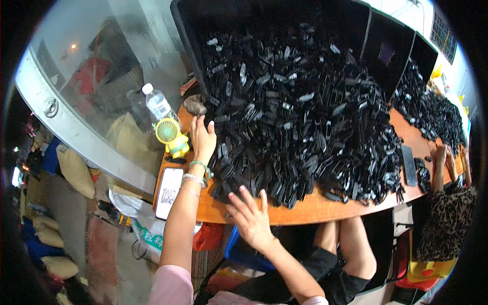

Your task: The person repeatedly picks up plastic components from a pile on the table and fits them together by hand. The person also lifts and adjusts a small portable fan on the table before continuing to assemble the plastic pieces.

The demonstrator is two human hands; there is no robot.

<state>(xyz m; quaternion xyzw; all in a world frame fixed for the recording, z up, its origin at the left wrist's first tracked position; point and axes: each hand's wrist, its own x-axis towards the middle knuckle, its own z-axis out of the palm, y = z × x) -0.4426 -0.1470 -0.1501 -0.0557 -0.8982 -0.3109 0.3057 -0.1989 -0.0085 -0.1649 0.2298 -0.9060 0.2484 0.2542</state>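
Observation:
A large heap of small black plastic pieces covers much of the brown table. My left hand reaches along the heap's left side, fingers stretched out and holding nothing I can see. Just beyond its fingertips lies a greyish-brown lump; whether they touch cannot be told. Bracelets circle that wrist. My right hand hovers at the table's front edge, fingers spread and pointing at the near pieces, with nothing in it.
Left of my left hand stand a yellow toy-shaped fan and a clear bottle. A phone lies by the table edge. Black panels wall the heap's back. At far right a person's hands work at another black heap.

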